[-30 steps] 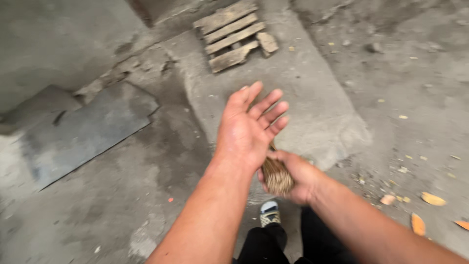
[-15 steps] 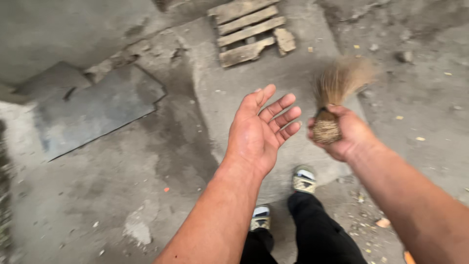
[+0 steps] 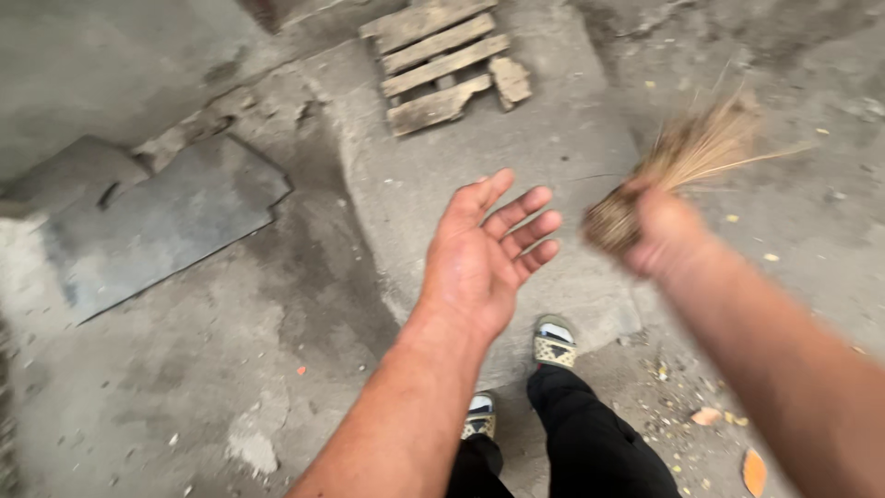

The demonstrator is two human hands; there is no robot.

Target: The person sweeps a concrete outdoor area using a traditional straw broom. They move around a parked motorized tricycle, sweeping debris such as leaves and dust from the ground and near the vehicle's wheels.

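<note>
A: Head view, looking down at concrete ground (image 3: 184,369). Right hand (image 3: 666,232) is fisted around the bound end of a straw hand broom (image 3: 687,161), bristles fanning up and to the right, blurred.

B: Left hand?

A: Left hand (image 3: 484,258) holds nothing, palm up, fingers spread and a bit curled, out in front at mid-frame. Clearly apart from the broom, gap between them.

B: Any containers?

A: None I can pick out. Closest thing is a small wooden pallet (image 3: 442,60) lying flat at the top, nothing on it. Flat grey slab (image 3: 166,221) at left. Person's sandalled feet (image 3: 553,343) and black trousers (image 3: 590,433) below the hands. Dry leaves (image 3: 754,470) scattered at lower right.

B: Changes from earlier?

A: A second ago the broom end was tucked under the left palm, hands touching. Half a second ago the right hand had lifted it off to the right. Now it sits further right and higher, gap wider, more motion blur. Left hand about the same pose, open throughout. Camera drifted, pallet shifted slightly.
</note>
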